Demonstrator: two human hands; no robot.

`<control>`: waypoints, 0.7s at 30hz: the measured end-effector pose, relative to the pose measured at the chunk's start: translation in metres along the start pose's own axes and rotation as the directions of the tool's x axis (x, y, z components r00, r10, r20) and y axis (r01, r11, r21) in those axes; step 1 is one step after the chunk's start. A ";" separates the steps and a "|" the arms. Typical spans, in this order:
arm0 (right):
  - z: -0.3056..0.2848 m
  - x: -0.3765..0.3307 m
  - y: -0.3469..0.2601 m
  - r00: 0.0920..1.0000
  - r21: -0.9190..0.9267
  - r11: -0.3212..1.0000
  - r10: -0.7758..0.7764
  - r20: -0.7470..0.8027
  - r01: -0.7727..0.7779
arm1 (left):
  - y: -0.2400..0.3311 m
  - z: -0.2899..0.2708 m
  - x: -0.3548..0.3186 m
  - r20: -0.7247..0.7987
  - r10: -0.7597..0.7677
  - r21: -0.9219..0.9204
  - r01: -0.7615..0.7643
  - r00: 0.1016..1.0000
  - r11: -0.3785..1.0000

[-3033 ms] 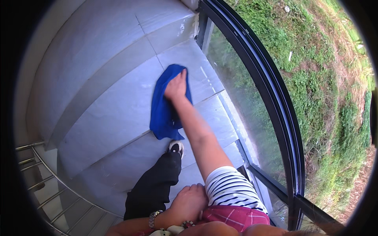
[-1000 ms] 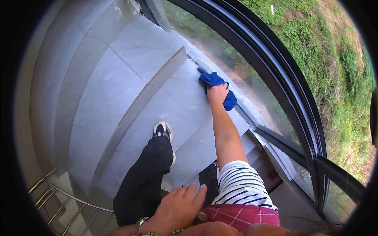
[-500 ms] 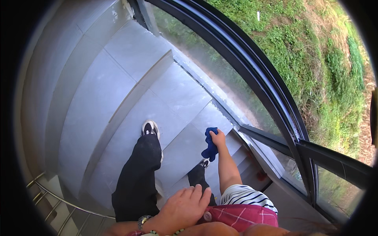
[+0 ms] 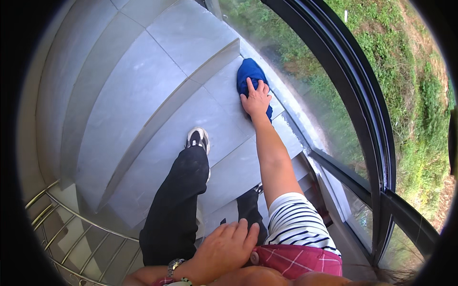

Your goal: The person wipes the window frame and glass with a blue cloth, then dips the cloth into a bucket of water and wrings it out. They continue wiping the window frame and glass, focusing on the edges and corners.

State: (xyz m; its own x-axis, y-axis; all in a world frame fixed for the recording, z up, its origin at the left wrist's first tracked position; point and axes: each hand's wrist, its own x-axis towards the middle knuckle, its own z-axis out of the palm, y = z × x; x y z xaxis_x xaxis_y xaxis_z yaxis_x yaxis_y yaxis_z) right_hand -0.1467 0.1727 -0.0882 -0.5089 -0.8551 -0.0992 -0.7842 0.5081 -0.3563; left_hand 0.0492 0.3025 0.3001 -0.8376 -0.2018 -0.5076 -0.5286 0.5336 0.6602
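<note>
Right hand (image 4: 258, 99), unclenched atop blue cloth (image 4: 250, 68) at right edge of tread (image 4: 217, 126), apparently wipes; next stroke likely needs even pressure.

- 1 plain cloth (image 4: 250, 69), deep blue.
- Loosely bunched, with creases and darker folds across its middle.
- Lies low and lengthwise, longer than wide, its far end smoothly rounded.
- Rests on the right end of 1 grey tiled step (image 4: 210, 114), near the riser.
</note>
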 end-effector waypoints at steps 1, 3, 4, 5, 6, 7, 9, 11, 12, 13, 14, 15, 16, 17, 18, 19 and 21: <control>0.008 -0.010 -0.003 0.999 0.020 0.999 -0.032 0.008 0.032 | -0.001 0.002 0.000 0.011 -0.010 0.004 0.010 1.000 1.000; 0.014 -0.033 0.001 0.995 0.036 0.995 -0.098 0.006 0.097 | 0.002 0.004 0.005 0.017 -0.005 0.007 0.004 1.000 1.000; 0.016 -0.050 0.001 0.988 0.081 0.986 -0.150 0.025 0.147 | 0.004 0.007 0.006 0.016 0.011 0.018 -0.012 1.000 1.000; 0.021 -0.067 0.005 0.981 0.073 0.979 -0.193 0.016 0.192 | 0.007 0.008 0.009 0.020 0.043 0.038 -0.044 0.999 0.998; 0.027 -0.088 0.006 0.971 0.101 0.966 -0.239 -0.015 0.240 | 0.012 0.010 0.012 0.019 0.068 0.061 -0.069 0.998 0.996; 0.030 -0.112 0.006 0.957 0.136 0.948 -0.289 -0.008 0.288 | 0.018 0.014 0.014 0.033 0.075 0.068 -0.077 0.997 0.995; 0.034 -0.162 0.005 0.926 0.229 0.912 -0.367 0.088 0.340 | 0.030 0.023 0.016 0.063 0.085 0.089 -0.091 0.994 0.992; 0.031 -0.212 0.006 0.870 0.290 0.873 -0.454 0.192 0.392 | 0.035 0.035 0.020 -0.006 0.173 0.167 -0.170 0.985 0.971; 0.032 -0.238 0.008 0.857 0.325 0.869 -0.456 0.239 0.372 | 0.038 0.041 0.023 -0.034 0.225 0.206 -0.214 0.974 0.955; 0.032 -0.263 0.009 0.820 0.388 0.885 -0.412 0.396 0.257 | 0.042 0.047 0.025 -0.037 0.254 0.181 -0.243 0.967 0.953; 0.035 -0.290 0.016 0.762 0.376 0.914 -0.350 0.545 0.151 | 0.046 0.053 0.027 -0.037 0.291 0.157 -0.282 0.956 0.946; 0.033 -0.313 0.025 0.661 0.356 0.933 -0.296 0.689 0.048 | 0.051 0.056 0.028 -0.046 0.324 0.129 -0.316 0.945 0.940; 0.039 -0.336 0.040 0.563 0.352 0.936 -0.273 0.780 -0.033 | 0.058 0.056 0.029 0.049 0.281 0.071 -0.284 0.959 0.956; 0.032 -0.355 0.051 0.582 0.323 0.938 -0.195 0.789 -0.124 | 0.061 0.055 0.029 0.150 0.244 0.019 -0.250 0.958 0.968; 0.019 -0.372 0.067 0.598 0.376 0.895 -0.168 0.784 -0.241 | 0.069 0.057 0.029 0.258 0.225 -0.040 -0.222 0.940 0.974; 0.010 -0.383 0.079 0.555 0.316 0.886 -0.084 0.828 -0.339 | 0.073 0.061 0.030 0.226 0.248 -0.022 -0.249 0.942 0.968; -0.027 -0.400 0.106 0.549 0.285 0.823 0.038 0.835 -0.491 | 0.078 0.073 0.029 0.160 0.315 -0.007 -0.318 0.935 0.948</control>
State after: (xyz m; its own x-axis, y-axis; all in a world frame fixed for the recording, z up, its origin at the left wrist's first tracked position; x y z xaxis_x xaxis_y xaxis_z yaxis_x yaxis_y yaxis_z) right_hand -0.0361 0.5715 -0.0616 -0.0130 -0.5365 -0.8438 -0.2947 0.8085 -0.5095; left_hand -0.0060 0.3981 0.2964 -0.9280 0.1110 -0.3557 -0.2358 0.5640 0.7914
